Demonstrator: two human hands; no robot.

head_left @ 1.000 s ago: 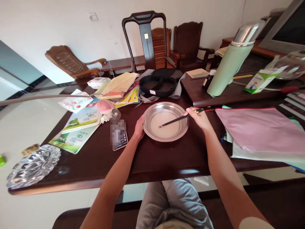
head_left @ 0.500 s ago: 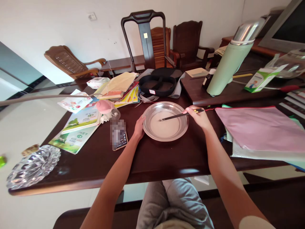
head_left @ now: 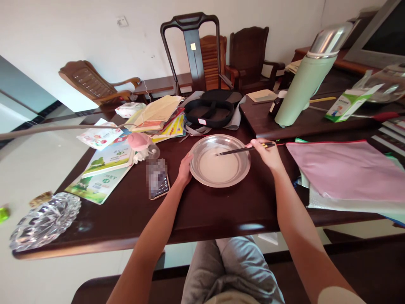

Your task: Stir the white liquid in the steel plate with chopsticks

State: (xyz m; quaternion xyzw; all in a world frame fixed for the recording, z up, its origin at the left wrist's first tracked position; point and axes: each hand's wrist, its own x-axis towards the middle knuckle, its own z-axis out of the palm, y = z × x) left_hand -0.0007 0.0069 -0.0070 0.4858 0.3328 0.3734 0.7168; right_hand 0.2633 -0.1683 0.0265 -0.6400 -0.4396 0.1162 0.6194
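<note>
A round metal basin (head_left: 219,184) stands on the dark wooden table, with a pale, smooth mixture (head_left: 218,171) in its bottom. My left hand (head_left: 185,169) grips the basin's left rim, thumb at the edge; its other fingers are mostly hidden. In my right hand (head_left: 266,153), beyond the right rim, is a pair of dark chopsticks (head_left: 236,150) with yellow marks near the top. They slant left over the basin, and their tips, with a little pale stuff on them, reach the far part of the mixture. I cannot tell how deep they dip.
Left of the basin lie a phone (head_left: 163,188), a pink-capped bottle (head_left: 139,142), booklets (head_left: 106,158) and a glass dish (head_left: 47,219). Behind it sits an open black case (head_left: 209,113). To the right are a green thermos (head_left: 305,88) and a pink pouch (head_left: 344,169).
My right hand has shifted slightly right and away from me. The chopstick tips have moved the same way, towards the far side of the mixture. My left hand stays at the rim.
</note>
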